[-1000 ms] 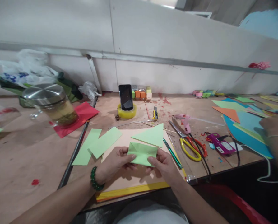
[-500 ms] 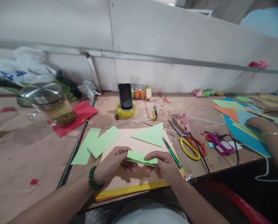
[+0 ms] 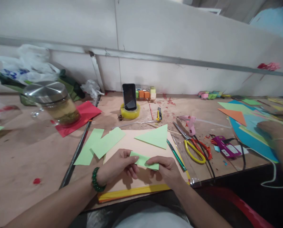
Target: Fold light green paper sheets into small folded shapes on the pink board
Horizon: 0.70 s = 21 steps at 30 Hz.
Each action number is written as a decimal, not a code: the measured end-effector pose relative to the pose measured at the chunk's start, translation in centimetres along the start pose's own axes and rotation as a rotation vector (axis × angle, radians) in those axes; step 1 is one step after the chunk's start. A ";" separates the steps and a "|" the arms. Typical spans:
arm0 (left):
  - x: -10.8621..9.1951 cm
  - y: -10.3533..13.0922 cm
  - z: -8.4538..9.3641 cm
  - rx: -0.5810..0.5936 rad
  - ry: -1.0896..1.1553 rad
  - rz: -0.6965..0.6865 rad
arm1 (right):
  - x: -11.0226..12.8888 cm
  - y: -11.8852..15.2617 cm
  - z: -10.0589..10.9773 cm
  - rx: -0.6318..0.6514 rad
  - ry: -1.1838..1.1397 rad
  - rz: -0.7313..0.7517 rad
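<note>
Between my two hands is a small folded strip of light green paper, held above a stack of peach paper. My left hand pinches its left end, thumb on top. At the right end, my right hand grips it with the thumb pressed on the upper face. A green paper triangle lies on the stack just beyond my hands. Two green paper pieces overlap at the stack's left. Along its right side rests a green pen-like tool.
Scissors, a pink glue gun and a purple device with a cord lie to the right. A phone leans at the yellow tape roll. A glass jar stands left. Another person's hand is over coloured paper.
My left thumb has moved from the strip's edge onto its upper face. The strip has turned slightly, its left end now higher. The view has shifted a little.
</note>
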<state>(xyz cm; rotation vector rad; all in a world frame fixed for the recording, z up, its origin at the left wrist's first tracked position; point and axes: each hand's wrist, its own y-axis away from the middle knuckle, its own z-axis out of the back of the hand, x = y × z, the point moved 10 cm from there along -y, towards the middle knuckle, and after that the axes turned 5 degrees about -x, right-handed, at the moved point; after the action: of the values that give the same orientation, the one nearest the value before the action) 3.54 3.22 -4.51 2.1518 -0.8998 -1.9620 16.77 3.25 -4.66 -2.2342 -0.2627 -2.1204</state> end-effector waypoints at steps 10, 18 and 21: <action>0.2 0.1 -0.4 0.042 0.023 0.011 | -0.1 0.1 -0.5 0.017 -0.095 -0.089; -0.3 0.3 -0.3 0.019 0.064 0.019 | -0.3 0.1 -0.2 0.021 -0.127 -0.039; -0.3 0.4 -0.4 0.037 0.056 0.024 | -1.0 0.2 -0.4 0.043 -0.150 -0.073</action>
<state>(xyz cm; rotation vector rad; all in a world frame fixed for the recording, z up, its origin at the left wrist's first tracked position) 3.77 2.95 -4.04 2.1931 -0.9556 -1.8787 16.37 2.90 -5.62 -2.3977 -0.3980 -1.9612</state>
